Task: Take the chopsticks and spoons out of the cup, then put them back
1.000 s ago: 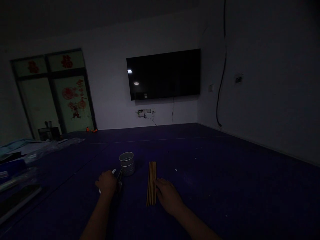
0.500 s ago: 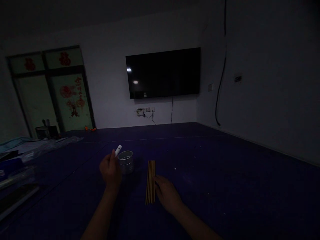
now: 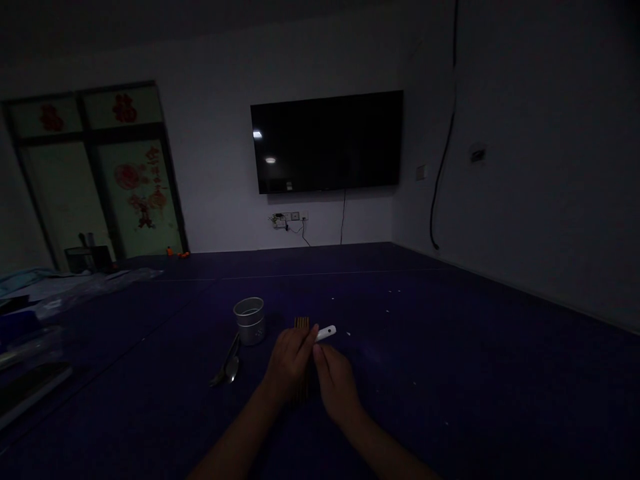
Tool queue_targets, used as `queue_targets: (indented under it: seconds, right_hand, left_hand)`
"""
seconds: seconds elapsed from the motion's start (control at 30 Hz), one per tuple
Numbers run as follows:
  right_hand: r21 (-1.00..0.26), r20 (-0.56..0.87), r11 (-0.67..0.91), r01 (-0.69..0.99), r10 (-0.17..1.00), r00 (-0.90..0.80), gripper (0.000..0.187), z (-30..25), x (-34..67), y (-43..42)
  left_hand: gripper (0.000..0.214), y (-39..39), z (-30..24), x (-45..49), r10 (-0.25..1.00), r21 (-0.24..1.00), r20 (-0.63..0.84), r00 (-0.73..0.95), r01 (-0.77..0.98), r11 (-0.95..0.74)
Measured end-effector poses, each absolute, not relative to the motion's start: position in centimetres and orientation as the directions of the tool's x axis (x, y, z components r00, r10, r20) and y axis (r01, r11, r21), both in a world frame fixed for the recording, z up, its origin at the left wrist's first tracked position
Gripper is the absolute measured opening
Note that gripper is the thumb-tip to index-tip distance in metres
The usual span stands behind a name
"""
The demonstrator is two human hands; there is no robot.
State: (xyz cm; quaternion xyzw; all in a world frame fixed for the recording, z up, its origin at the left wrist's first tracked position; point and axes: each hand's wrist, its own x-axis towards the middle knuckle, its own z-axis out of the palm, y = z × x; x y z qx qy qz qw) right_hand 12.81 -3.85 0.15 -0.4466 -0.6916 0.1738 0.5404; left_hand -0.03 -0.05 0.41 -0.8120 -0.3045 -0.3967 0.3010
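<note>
My left hand (image 3: 289,360) is closed around a utensil with a white handle (image 3: 327,333); the handle's end, with a hole in it, sticks out to the right, and the rest is hidden. Close against it, my right hand (image 3: 337,383) has its fingers curled together just below the handle; what they grip is hidden. Under my hands lies a row of several chopsticks (image 3: 301,322), mostly covered. A grey metal cup (image 3: 250,327) stands upright left of them. Beside the cup lie a spoon (image 3: 233,369) and another dark metal utensil (image 3: 219,378).
The purple surface (image 3: 430,353) has small white scraps (image 3: 349,333) on it. Clear plastic wrapping (image 3: 105,283) and a flat dark object with a pale edge (image 3: 37,390) lie at the left. A television (image 3: 327,143) hangs on the far wall.
My left hand has moved right and down with the white-handled utensil, from beside the cup to over the chopsticks, meeting my right hand. The spoon beside the cup is now uncovered.
</note>
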Motion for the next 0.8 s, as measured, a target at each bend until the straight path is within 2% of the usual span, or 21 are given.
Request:
queue_targets:
  seconds: [0.2, 0.33, 0.57, 0.8]
  right_hand:
    - [-0.8, 0.58, 0.512, 0.314, 0.794, 0.183, 0.05, -0.1, 12.5, -3.6]
    - [-0.824, 0.558, 0.499, 0.269, 0.797, 0.231, 0.047, 0.0, 12.6, -3.4]
    - [-0.836, 0.544, 0.493, 0.24, 0.799, 0.255, 0.044, 0.0, 12.5, -3.4]
    - [-0.873, 0.488, 0.435, 0.221, 0.785, 0.382, 0.043, -0.1, 13.6, -2.4]
  left_hand:
    - [0.039, 0.0, 0.6, 0.5, 0.092, -0.298, 0.861, 0.501, 0.641, -0.708]
    - [0.041, 0.0, 0.6, 0.7, 0.062, -0.303, 0.862, 0.502, 0.611, -0.731]
    - [0.049, -0.2, 0.2, 0.6, 0.09, -0.28, 0.848, 0.523, 0.585, -0.761]
    - [0.056, -0.8, 0.6, 0.7, 0.221, -0.169, 0.785, 0.578, 0.544, -0.822]
